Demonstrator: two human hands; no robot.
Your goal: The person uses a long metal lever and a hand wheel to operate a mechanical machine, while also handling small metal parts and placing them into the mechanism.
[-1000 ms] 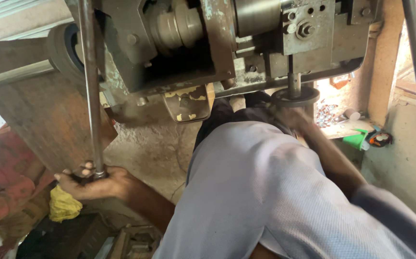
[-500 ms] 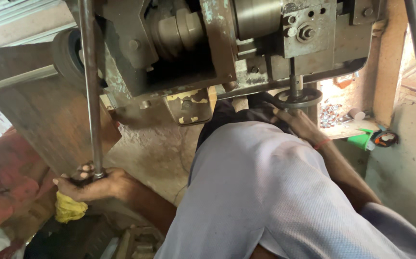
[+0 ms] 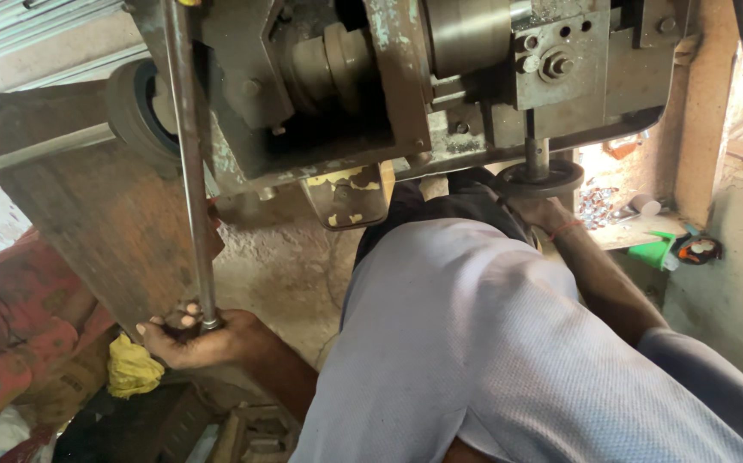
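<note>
Overhead, the grey machine (image 3: 406,77) fills the top of your view, its worn metal body hanging above your lap and your pale grey shirt (image 3: 491,343). To the left a rusty brown panel (image 3: 71,214) slants down beside it. A long steel rod (image 3: 189,154) runs almost upright from the top edge down in front of that panel. Your left hand (image 3: 195,336) cups the rod's lower end, palm turned up, fingers curled closed around the tip. Your right hand (image 3: 536,210) reaches up under the machine to the dark round wheel (image 3: 539,178) on its short vertical shaft; it touches the wheel's underside, but you cannot tell how its fingers are set. A crumpled yellow rag (image 3: 131,369) lies just below your left hand. A small green object (image 3: 654,253) sits on the ledge at right.
</note>
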